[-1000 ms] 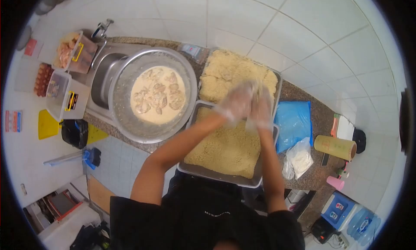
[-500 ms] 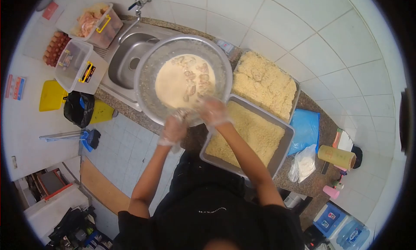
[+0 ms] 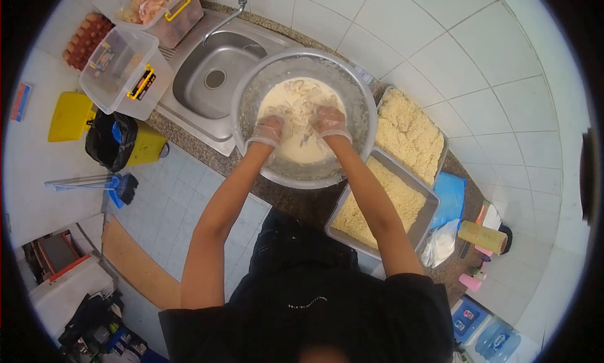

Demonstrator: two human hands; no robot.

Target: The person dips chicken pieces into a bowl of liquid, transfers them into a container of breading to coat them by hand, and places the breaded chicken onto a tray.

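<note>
Steel bowl (image 3: pixel 368 117) at top centre holds pale batter (image 3: pixel 296 154) and meat pieces (image 3: pixel 301 102). The gloved left hand (image 3: pixel 267 131) and right hand (image 3: pixel 328 121) are sunk in it, fingers curled; a grip possibly, I cannot tell. Best lift 1 piece, drain it, then the crumb tray (image 3: pixel 430 221) lower right.

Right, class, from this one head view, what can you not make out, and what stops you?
All in the head view:
1. Left hand and right hand: fingertips sunk in the batter in the bowl, so any grip is unclear.
2. Tap: cut off by the top edge.
3. Near tray: partly behind the right forearm.
4. Bottle label: too small, warped at the lens rim.
</note>
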